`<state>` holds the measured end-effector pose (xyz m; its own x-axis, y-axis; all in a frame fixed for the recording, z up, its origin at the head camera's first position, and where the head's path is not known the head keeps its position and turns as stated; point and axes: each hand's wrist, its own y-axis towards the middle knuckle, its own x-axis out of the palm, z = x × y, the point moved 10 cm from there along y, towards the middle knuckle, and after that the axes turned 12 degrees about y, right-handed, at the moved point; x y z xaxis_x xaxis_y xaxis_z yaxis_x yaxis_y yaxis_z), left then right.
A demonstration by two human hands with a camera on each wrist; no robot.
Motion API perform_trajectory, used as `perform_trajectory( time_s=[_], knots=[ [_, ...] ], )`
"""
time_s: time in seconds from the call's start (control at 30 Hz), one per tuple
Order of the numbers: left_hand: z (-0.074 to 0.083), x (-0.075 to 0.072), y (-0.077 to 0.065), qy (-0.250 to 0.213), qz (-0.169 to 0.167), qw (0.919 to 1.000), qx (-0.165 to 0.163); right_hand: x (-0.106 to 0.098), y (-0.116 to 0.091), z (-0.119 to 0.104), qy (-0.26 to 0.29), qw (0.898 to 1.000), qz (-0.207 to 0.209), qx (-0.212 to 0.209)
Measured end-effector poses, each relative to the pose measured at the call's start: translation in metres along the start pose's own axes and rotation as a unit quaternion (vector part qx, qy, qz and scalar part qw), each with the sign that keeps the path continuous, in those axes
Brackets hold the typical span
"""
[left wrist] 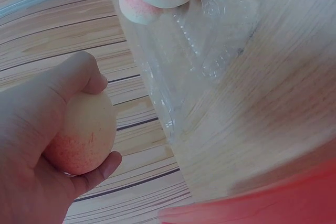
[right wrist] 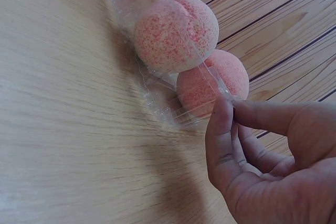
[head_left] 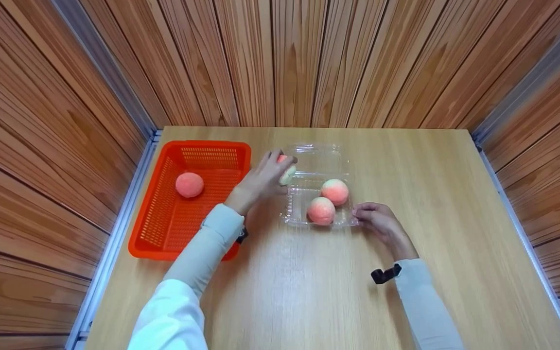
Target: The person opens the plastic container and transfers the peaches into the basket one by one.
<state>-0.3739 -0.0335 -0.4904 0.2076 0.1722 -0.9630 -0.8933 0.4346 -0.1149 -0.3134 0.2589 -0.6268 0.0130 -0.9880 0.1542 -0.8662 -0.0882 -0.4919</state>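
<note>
My left hand (head_left: 266, 176) grips a pink and cream peach (left wrist: 86, 132), fingers and thumb curled round it, at the left side of a clear plastic clamshell box (head_left: 297, 199). The box lies unfolded, its lid (head_left: 316, 158) toward the back wall. Two more peaches rest in its near half, one at the front (head_left: 321, 211) and one behind it to the right (head_left: 335, 192). With thumb and fingertips, my right hand (head_left: 379, 221) pinches the box's front right corner; the right wrist view shows the thin plastic rim between them.
An orange-red plastic basket (head_left: 136, 250) stands on the left of the wooden table (head_left: 309, 291), with one pink peach (head_left: 189, 185) inside. Wood-panelled walls (head_left: 289, 63) rise behind and on both sides. The left forearm crosses over the basket's right side.
</note>
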Motion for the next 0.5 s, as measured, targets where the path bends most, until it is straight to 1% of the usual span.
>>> perform_trajectory(
  time_s=[0.13,0.3,0.5],
  knots=[
    [-0.0006,-0.0019,-0.0001,0.003,0.01,0.9999,0.006,0.0,0.0011,0.0002,0.012,1.0,0.0,0.0],
    [-0.0017,-0.0012,-0.0002,-0.003,0.011,0.9999,0.008,-0.0012,0.0022,0.001,0.012,1.0,0.002,0.004],
    [-0.006,-0.0003,-0.0014,-0.019,0.008,0.9998,0.0,-0.0013,0.0029,0.0018,0.008,1.0,0.0,0.004]
  ],
)
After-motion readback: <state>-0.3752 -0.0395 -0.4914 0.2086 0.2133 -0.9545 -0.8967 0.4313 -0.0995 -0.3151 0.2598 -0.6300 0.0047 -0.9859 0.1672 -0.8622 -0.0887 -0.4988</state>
